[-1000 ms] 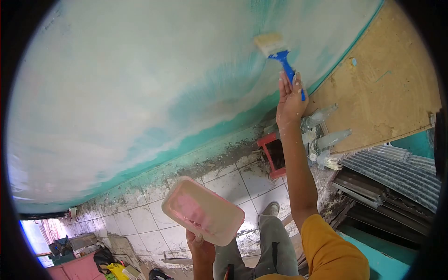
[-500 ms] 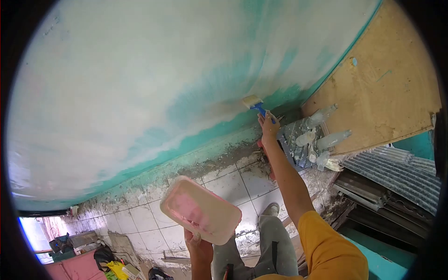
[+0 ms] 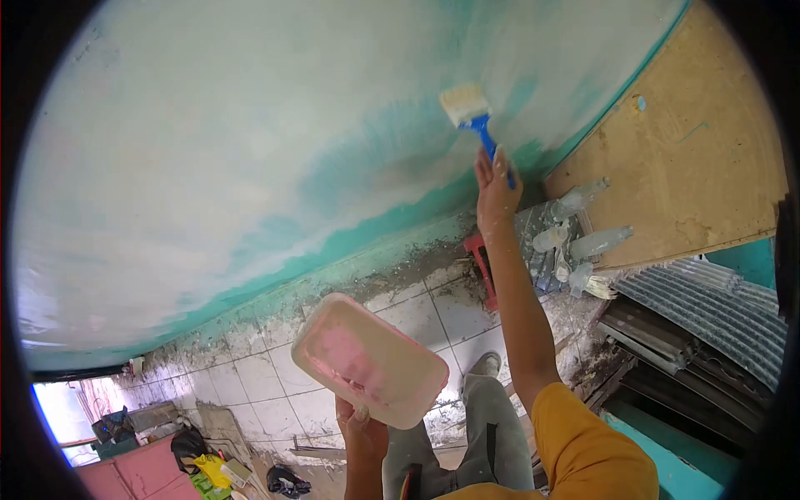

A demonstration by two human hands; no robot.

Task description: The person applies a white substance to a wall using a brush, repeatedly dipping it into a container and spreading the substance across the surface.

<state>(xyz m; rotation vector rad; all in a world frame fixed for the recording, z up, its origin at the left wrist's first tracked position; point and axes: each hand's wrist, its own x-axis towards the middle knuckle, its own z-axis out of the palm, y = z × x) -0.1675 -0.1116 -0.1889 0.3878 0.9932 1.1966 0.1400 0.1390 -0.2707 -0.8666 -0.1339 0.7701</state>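
My right hand point(image 3: 500, 179) grips the blue handle of a paintbrush point(image 3: 467, 107), its pale bristles up against the wall point(image 3: 250, 125). Whitish paint covers much of that wall, with teal showing through in streaks and along the lower edge. In my left hand point(image 3: 361, 425) is a pink plastic tub point(image 3: 371, 358), held by its near edge and tilted, with pale paint inside. The fingers under the tub are partly hidden.
Clouded plastic bottles point(image 3: 600, 242) stand at the right by a plywood board point(image 3: 683, 142). Corrugated sheets point(image 3: 708, 308) are stacked below them. A red object point(image 3: 482, 271) lies near the wall foot on the splattered tile floor point(image 3: 258, 383). Bags point(image 3: 212, 471) sit at lower left.
My right hand and the paintbrush have moved up along the wall. The tub in my left hand has shifted slightly right and up.
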